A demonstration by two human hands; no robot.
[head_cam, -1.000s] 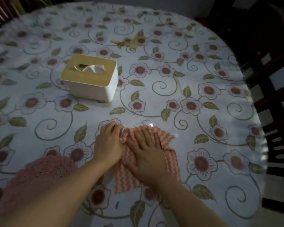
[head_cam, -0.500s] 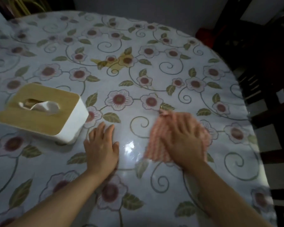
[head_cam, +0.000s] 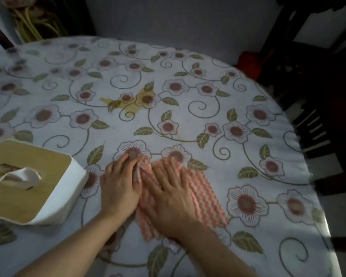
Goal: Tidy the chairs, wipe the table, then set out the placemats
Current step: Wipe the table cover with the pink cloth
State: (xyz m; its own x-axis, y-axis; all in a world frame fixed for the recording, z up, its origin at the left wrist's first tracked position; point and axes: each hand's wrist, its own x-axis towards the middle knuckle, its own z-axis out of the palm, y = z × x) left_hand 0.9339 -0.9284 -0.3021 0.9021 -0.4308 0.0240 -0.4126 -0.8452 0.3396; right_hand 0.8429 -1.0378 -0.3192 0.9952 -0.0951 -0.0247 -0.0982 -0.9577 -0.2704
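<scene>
A pink and white zigzag cloth (head_cam: 205, 198) lies flat on the round table (head_cam: 188, 120), which wears a white cover printed with flowers and leaves. My right hand (head_cam: 169, 194) presses down on the cloth with straight, spread fingers. My left hand (head_cam: 119, 181) lies flat on the table just left of it, fingers straight, touching the cloth's left edge. Both hands sit near the table's front middle.
A white tissue box with a wooden lid (head_cam: 26, 182) stands close to the left of my left hand. Dark wooden chairs (head_cam: 326, 108) crowd the table's right side. A yellowish stain (head_cam: 128, 102) marks the cover at the centre. A red object (head_cam: 248, 63) sits behind the far right edge.
My right hand has slid the cloth back to the left, up against my left hand. The view has shifted, so the tissue box sits lower and further left.
</scene>
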